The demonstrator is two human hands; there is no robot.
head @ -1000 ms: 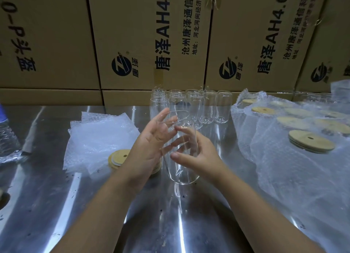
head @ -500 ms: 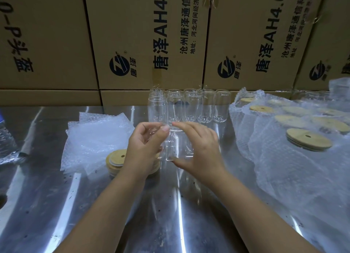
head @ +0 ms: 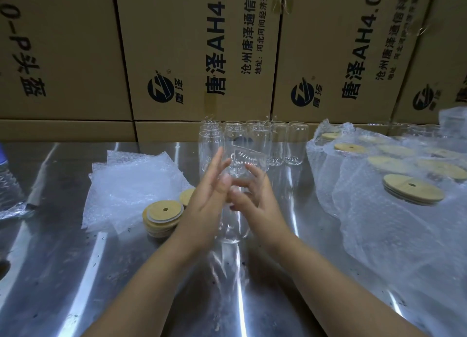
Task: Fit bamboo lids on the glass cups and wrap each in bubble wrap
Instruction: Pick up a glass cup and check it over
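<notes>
Left hand [head: 204,200]: straight fingers pressed flat on glass cup [head: 232,232].
Right hand [head: 257,205]: fingers curled round it.
Bamboo lids [head: 163,216]: stacked at nine o'clock, beside the left wrist.

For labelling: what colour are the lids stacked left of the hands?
Light tan lids, head view.

Two bare forearms [head: 156,273], uncovered up to the near edge of view, left hand [head: 202,205] and right hand [head: 260,208] both bare, slim fingers [head: 216,163], short plain nails
</notes>
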